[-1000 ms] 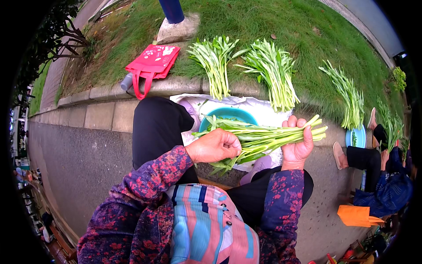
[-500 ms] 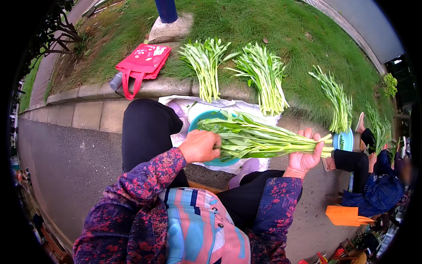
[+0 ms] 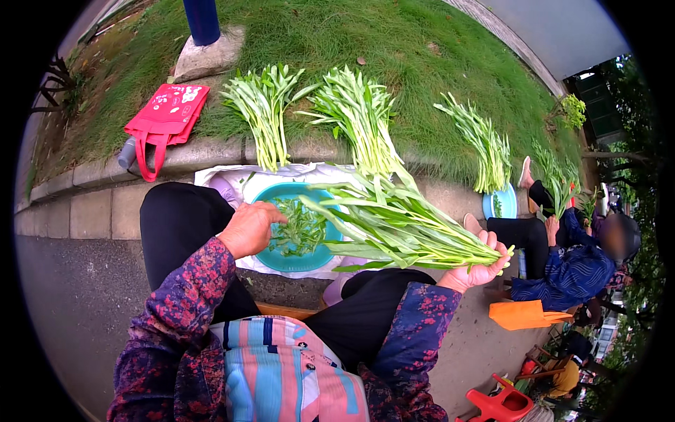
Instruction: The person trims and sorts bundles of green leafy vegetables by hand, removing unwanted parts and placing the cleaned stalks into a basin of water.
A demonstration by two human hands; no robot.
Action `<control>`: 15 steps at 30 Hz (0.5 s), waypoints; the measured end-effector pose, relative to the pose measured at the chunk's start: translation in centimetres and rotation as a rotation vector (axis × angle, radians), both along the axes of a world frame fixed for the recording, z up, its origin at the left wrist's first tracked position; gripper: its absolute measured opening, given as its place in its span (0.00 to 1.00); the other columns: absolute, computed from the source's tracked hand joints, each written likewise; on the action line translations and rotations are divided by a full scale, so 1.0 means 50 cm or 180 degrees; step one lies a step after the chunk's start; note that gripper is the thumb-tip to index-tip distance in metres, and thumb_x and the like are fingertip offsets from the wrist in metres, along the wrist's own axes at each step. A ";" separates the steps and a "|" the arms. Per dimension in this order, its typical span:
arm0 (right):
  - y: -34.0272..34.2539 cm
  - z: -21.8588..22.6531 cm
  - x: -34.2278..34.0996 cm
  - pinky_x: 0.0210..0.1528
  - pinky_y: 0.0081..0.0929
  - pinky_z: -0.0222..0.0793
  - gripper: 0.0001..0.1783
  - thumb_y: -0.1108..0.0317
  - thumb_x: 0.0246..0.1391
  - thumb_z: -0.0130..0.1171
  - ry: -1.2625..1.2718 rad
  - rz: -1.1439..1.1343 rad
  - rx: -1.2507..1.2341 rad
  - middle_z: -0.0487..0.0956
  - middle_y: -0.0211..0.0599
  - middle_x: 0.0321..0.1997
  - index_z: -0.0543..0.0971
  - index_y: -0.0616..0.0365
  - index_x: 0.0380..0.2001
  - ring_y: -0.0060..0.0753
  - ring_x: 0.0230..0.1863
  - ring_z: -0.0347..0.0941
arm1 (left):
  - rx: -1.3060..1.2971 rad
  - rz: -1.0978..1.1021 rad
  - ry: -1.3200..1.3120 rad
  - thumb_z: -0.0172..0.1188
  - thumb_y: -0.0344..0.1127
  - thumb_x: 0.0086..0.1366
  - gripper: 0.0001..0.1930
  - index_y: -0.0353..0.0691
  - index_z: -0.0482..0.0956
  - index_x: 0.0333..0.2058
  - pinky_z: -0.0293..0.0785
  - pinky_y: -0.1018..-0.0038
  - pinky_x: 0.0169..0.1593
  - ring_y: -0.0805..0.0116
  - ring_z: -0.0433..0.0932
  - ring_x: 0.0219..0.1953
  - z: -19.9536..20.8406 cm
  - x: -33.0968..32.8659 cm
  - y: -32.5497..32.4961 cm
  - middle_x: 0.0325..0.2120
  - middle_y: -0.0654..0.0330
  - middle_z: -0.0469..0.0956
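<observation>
My right hand (image 3: pixel 474 271) is closed round the pale stem ends of a bunch of long-stemmed leafy greens (image 3: pixel 408 228), whose leaves spread left toward the basin. A round teal basin (image 3: pixel 288 261) stands between my knees on a white cloth, holding loose green leaves (image 3: pixel 299 228). Over the basin's left rim is my left hand (image 3: pixel 252 228), its fingers curled together; what they pinch, if anything, is hidden. Two more bunches of greens lie beyond, a left bunch (image 3: pixel 264 116) and a middle bunch (image 3: pixel 358 119), across the kerb and grass.
A red tote bag (image 3: pixel 165 116) and a grey bottle (image 3: pixel 127 152) lie at the kerb on the left. To the right, another bunch (image 3: pixel 485 144) rests by a light-blue basin (image 3: pixel 500 204). Near it a seated co-worker (image 3: pixel 569 271) handles greens. A red stool (image 3: pixel 499 404) stands lower right.
My left hand has moved off the leaf tips to the basin's left side. The bunch in my right hand has swung lower and fanned out, uncovering the basin. The whole view has shifted right.
</observation>
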State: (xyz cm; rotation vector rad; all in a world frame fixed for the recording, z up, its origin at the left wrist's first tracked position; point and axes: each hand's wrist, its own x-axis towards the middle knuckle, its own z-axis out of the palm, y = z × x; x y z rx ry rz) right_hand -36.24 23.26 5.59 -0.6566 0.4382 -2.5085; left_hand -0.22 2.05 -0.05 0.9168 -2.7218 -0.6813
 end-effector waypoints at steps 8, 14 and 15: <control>0.005 0.001 0.006 0.22 0.17 0.45 0.12 0.57 0.55 0.53 -0.0010 0.0257 -0.0180 0.51 0.20 0.22 0.69 0.48 0.22 0.18 0.23 0.45 | 0.0166 -0.0167 -0.0462 0.59 0.29 0.51 0.05 0.43 0.80 0.28 0.63 0.64 0.47 0.63 0.72 0.44 0.113 -0.035 -0.021 0.31 0.65 0.77; 0.000 0.008 0.009 0.20 0.16 0.43 0.14 0.59 0.54 0.53 -0.0060 0.0393 -0.0216 0.51 0.20 0.21 0.64 0.47 0.19 0.18 0.21 0.44 | -0.0021 -0.0038 0.0988 0.66 0.31 0.48 0.07 0.44 0.80 0.29 0.59 0.64 0.53 0.67 0.73 0.38 0.150 -0.075 0.013 0.31 0.66 0.77; -0.003 0.009 0.010 0.20 0.16 0.42 0.14 0.59 0.54 0.53 -0.0060 0.0405 -0.0275 0.51 0.20 0.21 0.63 0.47 0.19 0.18 0.21 0.44 | 0.0272 -0.0073 0.1122 0.66 0.31 0.49 0.08 0.44 0.80 0.30 0.59 0.64 0.53 0.68 0.73 0.38 0.168 -0.087 0.028 0.31 0.66 0.77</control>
